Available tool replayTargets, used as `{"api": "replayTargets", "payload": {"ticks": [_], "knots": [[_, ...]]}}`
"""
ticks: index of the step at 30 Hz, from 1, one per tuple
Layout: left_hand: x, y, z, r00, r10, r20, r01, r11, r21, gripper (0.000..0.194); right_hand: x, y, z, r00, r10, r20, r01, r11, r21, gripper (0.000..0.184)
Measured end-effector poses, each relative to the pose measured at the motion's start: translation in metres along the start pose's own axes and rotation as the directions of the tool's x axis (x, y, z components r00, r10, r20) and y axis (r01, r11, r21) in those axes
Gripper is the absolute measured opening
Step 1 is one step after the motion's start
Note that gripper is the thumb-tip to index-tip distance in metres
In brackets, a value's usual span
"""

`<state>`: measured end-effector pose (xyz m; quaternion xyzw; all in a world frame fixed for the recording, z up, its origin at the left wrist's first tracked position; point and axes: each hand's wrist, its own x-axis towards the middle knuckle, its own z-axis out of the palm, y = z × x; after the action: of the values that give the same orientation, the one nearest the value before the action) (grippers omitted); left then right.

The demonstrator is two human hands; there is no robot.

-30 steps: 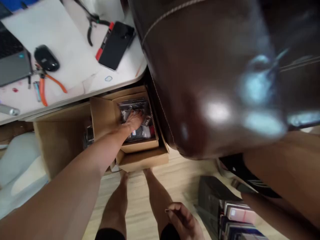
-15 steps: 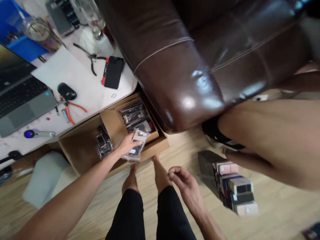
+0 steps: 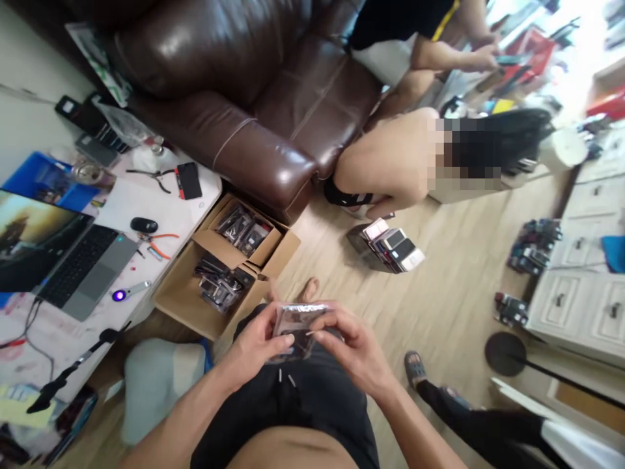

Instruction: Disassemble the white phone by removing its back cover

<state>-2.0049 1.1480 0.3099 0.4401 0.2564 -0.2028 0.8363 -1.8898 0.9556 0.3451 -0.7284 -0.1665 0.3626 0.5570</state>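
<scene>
In front of my waist, my left hand [image 3: 261, 344] grips a clear plastic bag [image 3: 297, 316] from its left side, thumb on top. Something dark and flat shows inside the bag; its kind is not clear. My right hand [image 3: 354, 348] is closed at the bag's right side, its thumb and index finger pinched over the plastic. Beyond my hands, a large cardboard box [image 3: 170, 296] holds several bagged dark items [image 3: 222, 286]. A smaller cardboard box [image 3: 266, 257] inside it is packed with similar bagged items [image 3: 241, 229].
To the left, a white table [image 3: 105, 260] carries a laptop [image 3: 92, 273], a mouse [image 3: 144, 225] and pliers [image 3: 159, 246]. A brown leather sofa [image 3: 273, 153] stands ahead. Stacked phones [image 3: 390, 246] sit on the floor near a crouching person [image 3: 383, 156]. Another person's foot [image 3: 415, 368] is at right.
My left hand has brought the bagged item from above the boxes back to my waist. My right hand has joined it there. The view has swung up and right, showing more of the room.
</scene>
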Motion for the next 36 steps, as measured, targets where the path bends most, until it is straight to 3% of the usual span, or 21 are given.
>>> {"api": "replayTargets", "payload": {"ticks": [4,9,15,19,23,28,32,36], "knots": [[-0.010,-0.002,0.034,0.990,-0.035,0.136,0.008,0.980,0.199,0.046,-0.063,-0.017,-0.018,0.982,-0.155,-0.105,0.147,0.986,-0.079,0.010],[-0.014,-0.011,0.086,0.975,-0.052,0.217,-0.018,0.951,0.309,0.034,-0.129,-0.015,-0.035,0.946,-0.213,-0.244,0.188,0.975,-0.122,0.008],[-0.027,-0.038,0.144,0.969,-0.067,0.239,-0.033,0.920,0.390,0.030,-0.201,0.001,-0.053,0.895,-0.265,-0.360,0.259,0.964,-0.067,0.009],[-0.045,-0.061,0.179,0.970,-0.153,0.188,0.084,0.939,0.334,0.041,-0.237,0.017,-0.060,0.869,-0.190,-0.456,0.237,0.970,0.048,0.007],[-0.065,-0.079,0.208,0.961,-0.234,0.150,0.185,0.941,0.283,0.052,-0.257,0.030,-0.068,0.843,0.020,-0.538,0.172,0.937,0.305,0.011],[-0.075,-0.083,0.232,0.955,-0.288,0.072,0.265,0.936,0.233,0.052,-0.262,0.036,-0.074,0.847,0.252,-0.467,0.063,0.826,0.561,0.029],[-0.063,-0.075,0.244,0.957,-0.289,-0.001,0.285,0.942,0.179,0.053,-0.253,0.036,-0.071,0.843,0.315,-0.436,0.055,0.755,0.653,0.036],[-0.049,-0.061,0.250,0.967,-0.253,-0.036,0.255,0.961,0.109,0.053,-0.244,0.030,-0.067,0.792,0.355,-0.497,0.114,0.714,0.691,0.037]]}}
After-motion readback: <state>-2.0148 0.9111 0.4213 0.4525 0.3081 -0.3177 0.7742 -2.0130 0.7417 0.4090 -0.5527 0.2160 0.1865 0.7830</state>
